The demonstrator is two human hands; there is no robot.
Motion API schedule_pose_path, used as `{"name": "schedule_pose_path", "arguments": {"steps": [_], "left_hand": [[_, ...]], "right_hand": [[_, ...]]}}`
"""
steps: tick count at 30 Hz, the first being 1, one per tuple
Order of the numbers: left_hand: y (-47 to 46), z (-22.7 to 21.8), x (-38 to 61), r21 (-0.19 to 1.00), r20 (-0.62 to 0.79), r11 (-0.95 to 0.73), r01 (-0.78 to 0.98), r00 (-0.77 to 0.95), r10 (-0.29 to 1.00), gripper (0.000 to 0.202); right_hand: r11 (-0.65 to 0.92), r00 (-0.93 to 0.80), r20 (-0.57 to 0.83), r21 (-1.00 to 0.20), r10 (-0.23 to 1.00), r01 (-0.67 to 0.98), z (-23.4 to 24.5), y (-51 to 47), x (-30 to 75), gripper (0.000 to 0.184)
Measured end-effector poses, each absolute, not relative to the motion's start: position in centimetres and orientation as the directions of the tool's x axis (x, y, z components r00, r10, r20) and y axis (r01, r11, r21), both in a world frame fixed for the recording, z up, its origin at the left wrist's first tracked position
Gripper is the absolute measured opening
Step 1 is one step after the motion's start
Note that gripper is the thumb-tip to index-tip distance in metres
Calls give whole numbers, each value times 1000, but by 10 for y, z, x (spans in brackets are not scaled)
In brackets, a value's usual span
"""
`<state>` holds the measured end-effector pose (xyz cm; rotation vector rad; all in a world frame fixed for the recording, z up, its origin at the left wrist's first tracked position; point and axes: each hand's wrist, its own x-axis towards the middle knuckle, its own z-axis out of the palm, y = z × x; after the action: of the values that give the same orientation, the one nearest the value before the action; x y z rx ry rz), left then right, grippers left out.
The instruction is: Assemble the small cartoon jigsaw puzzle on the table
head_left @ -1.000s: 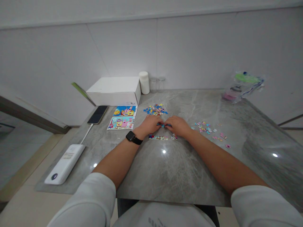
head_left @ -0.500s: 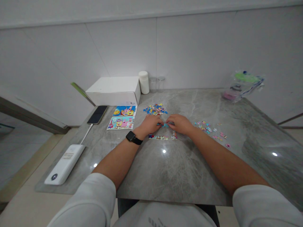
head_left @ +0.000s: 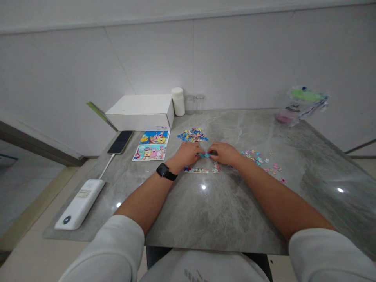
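Observation:
Blue jigsaw puzzle pieces [head_left: 206, 155] lie between my fingertips at the top of a partly joined puzzle border [head_left: 197, 170]. My left hand [head_left: 189, 153], with a black watch on the wrist, has its fingers closed on the left end of the blue pieces. From the other side my right hand [head_left: 222, 152] pinches at their right end, fingers bent. Just beyond my left hand is a heap of mixed puzzle pieces [head_left: 193, 135]. More loose pieces [head_left: 257, 159] are scattered to the right of my right forearm, which hides part of the table.
Two cartoon picture cards [head_left: 150, 152] lie left of my hands, before a white box [head_left: 141, 111]. A white bottle [head_left: 178, 102] and clear jars [head_left: 199, 103] stand behind. A phone [head_left: 120, 142] is cabled to a white power bank [head_left: 80, 204]. A plastic bag [head_left: 304, 105] sits far right.
My right hand has shifted very slightly to the right along the blue pieces. My left hand stays almost where it was.

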<state>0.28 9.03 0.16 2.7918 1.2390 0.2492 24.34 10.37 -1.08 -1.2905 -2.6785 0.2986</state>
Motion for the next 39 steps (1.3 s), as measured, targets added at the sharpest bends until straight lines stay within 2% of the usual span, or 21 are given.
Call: {"name": "schedule_pose_path", "arguments": {"steps": [17,23,39], "left_hand": [[91,-5,6,111,119,-689,716,679,724,30],[92,-6,6,82,102,-697,712,690,716,30],[90,-3,8,145,115,-673,725,663,740,26]], "right_hand": [[601,-614,33,-256,789,757,-12,109,249,17],[585,-617,-8,-308,787,751,-8,112,255,21],[580,-606,-48,-237,794,779,-4,113,257,18]]}}
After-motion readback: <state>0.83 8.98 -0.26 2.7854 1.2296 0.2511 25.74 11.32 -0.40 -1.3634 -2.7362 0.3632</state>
